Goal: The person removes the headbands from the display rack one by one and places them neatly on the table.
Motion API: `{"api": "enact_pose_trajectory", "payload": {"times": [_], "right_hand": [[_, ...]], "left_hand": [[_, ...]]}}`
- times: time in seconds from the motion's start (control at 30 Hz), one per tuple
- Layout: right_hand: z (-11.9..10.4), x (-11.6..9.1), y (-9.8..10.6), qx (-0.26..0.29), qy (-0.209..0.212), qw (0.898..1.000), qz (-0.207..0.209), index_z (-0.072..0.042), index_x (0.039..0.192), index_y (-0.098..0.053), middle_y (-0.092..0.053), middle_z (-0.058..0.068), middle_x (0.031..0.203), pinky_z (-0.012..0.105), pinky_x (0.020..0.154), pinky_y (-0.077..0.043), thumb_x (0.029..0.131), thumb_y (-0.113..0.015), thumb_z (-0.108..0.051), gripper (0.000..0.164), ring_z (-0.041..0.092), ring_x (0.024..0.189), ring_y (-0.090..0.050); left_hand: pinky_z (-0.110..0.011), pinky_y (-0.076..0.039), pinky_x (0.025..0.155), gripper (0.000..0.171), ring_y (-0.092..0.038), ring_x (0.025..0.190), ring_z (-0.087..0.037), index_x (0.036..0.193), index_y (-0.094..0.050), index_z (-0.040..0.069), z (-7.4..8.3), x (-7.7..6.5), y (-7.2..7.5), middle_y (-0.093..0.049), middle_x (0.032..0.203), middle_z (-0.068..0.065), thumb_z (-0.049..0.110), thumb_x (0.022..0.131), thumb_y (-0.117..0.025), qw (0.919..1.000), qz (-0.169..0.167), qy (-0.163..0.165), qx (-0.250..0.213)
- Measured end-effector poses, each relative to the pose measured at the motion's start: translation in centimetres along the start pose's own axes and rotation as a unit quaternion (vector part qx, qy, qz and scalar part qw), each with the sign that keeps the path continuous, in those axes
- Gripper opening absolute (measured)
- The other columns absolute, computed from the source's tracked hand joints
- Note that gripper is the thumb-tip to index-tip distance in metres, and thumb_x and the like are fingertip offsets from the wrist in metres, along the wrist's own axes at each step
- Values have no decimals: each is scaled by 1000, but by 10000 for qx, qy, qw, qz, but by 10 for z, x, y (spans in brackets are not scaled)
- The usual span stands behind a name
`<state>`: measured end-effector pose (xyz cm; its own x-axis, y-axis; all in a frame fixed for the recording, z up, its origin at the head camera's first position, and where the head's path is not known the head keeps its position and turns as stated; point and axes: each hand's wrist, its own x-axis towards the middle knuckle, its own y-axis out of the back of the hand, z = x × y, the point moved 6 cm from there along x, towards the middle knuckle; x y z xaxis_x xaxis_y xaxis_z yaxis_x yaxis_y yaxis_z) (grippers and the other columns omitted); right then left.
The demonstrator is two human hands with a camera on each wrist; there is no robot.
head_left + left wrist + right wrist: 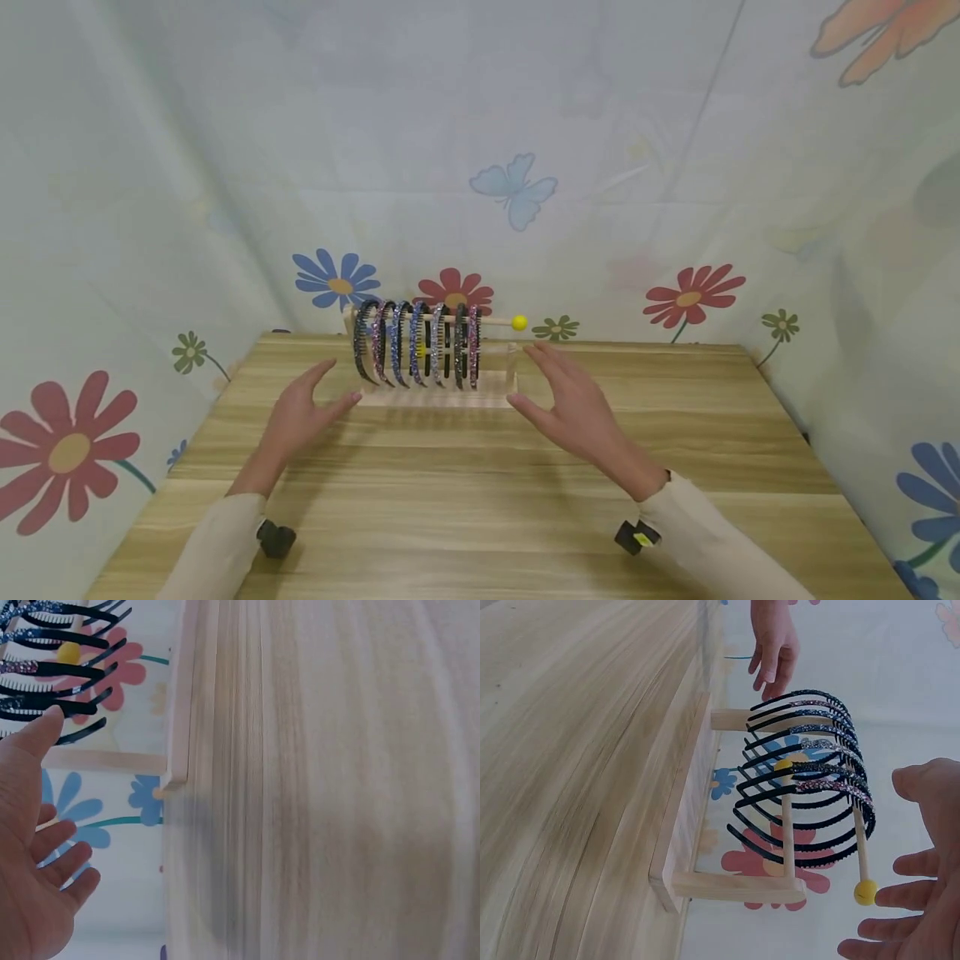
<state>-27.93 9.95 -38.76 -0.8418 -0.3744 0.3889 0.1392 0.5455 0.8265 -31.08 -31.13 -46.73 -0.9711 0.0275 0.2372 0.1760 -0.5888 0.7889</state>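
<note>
Several glittery headbands (417,343) in black, pink, blue and silver hang in a row on a wooden rack (491,382) near the table's far edge. The rack's upper rod ends in a yellow ball (520,322); another yellow ball (783,764) tips a lower rod. My left hand (300,414) is held beside the rack's left end, fingers spread and holding nothing. At the right end my right hand (573,408) has its fingers extended, nothing in its grasp. In the right wrist view its fingertips appear close to the upper rod's yellow ball.
The rack stands on a wood-grain table (450,517). Behind and at both sides hangs a pale cloth (420,125) printed with flowers and butterflies, close to the table's edges. Each wrist wears a small black camera, such as the left one (276,539).
</note>
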Motion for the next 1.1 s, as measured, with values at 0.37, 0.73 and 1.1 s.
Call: {"api": "enact_pose_trajectory", "payload": {"times": [0.37, 0.73, 1.1], "right_hand": [[-9, 17, -18, 687, 112, 9969, 372, -14, 149, -53, -59, 9, 147, 58, 106, -47, 97, -69, -45, 63, 33, 133, -56], [-5, 31, -43, 2046, -262, 9781, 276, -11, 140, -62, -67, 8, 136, 42, 90, -61, 98, -70, -39, 51, 26, 118, -67], [-4, 40, -61, 2954, -522, 9538, 150, -9, 136, -64, -67, 11, 134, 35, 88, -61, 98, -71, -33, 45, 27, 113, -70]], "left_hand": [[-67, -38, 111, 90, -41, 141, -50, 156, -39, 5, -21, 14, -23, -42, 157, -25, 59, 91, -70, 9980, -408, 329, -341], [-64, -45, 106, 81, -48, 135, -49, 154, -40, -1, -21, 20, -45, -45, 153, -28, 42, 94, -75, 9965, -591, 377, -462], [-59, -50, 102, 76, -60, 124, -46, 151, -43, -3, -26, 25, -51, -56, 141, -31, 37, 95, -75, 9947, -536, 373, -800]]}}
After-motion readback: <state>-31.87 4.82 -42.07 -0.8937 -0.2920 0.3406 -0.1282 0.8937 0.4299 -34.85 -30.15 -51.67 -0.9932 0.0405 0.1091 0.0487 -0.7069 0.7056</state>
